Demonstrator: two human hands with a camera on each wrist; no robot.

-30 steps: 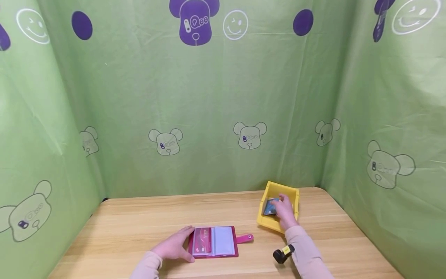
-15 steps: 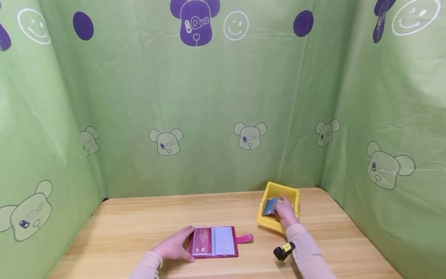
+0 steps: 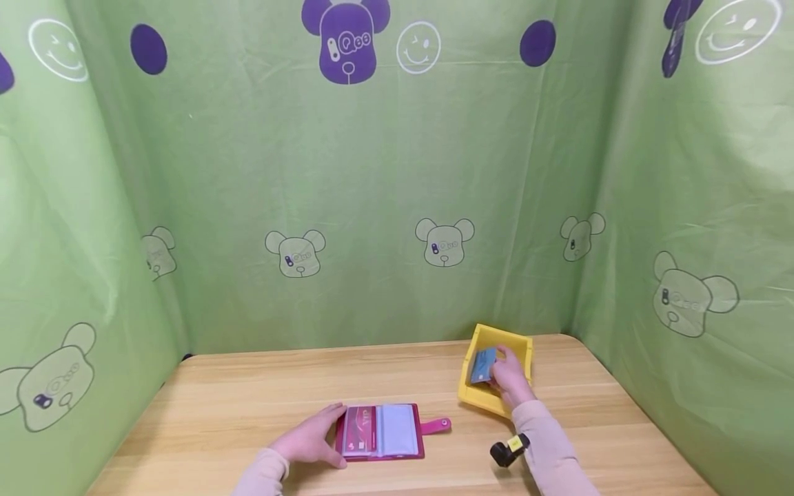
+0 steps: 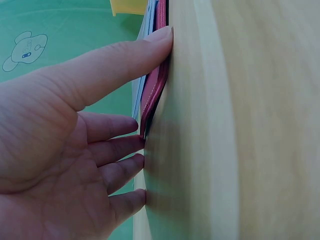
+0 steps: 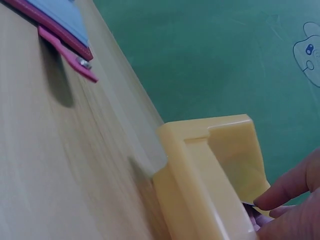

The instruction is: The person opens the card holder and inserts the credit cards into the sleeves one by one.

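Note:
A pink card holder (image 3: 418,456) lies unfolded on the table, with a red card (image 3: 360,428) in its left clear pocket. My left hand (image 3: 310,435) rests at its left end. In the left wrist view, the thumb (image 4: 115,65) lies along the near edge and the fingertips touch down by the corner. Inside the yellow bin (image 3: 486,398), my right hand (image 3: 510,375) pinches a blue card (image 3: 483,365), which stands tilted up. The right wrist view shows the thumb and fingers (image 5: 285,190) behind the bin wall, with only a dark card edge visible between them.
The holder's pink strap (image 3: 436,426) with a snap sticks out to the right, towards the bin. A black wrist camera (image 3: 505,451) sits on the right sleeve. Green printed curtains (image 3: 372,303) stand behind the wooden table (image 3: 260,386) and at both sides.
My right hand has gone from reaching over the blue card to pinching it, and the card has tilted up inside the bin. The left hand and card holder have stayed put.

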